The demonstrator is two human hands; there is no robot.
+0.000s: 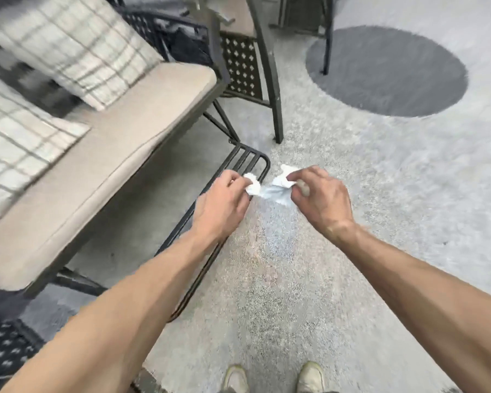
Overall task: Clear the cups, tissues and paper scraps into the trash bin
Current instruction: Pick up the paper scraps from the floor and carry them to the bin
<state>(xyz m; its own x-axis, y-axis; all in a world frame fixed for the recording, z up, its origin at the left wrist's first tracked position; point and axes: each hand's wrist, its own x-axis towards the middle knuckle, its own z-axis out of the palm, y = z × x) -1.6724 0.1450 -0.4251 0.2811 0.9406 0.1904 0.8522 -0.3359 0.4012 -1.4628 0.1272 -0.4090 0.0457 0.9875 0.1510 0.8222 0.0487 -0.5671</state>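
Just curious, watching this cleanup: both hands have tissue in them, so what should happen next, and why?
Probably gather it all into one hand. The left hand and right hand each pinch a wad of tissue above the floor, and no bin shows here, so a free hand may help later.

Cushioned metal bench, plaid pillows, grey carpet, round rug

We see a speckled grey floor bearing a dark round rug, the legs of a metal chair and the dark frame of a bench. On the bench lies a tan seat cushion, and on that cushion rest two plaid pillows. Two shoes stand on the floor at the lower edge.
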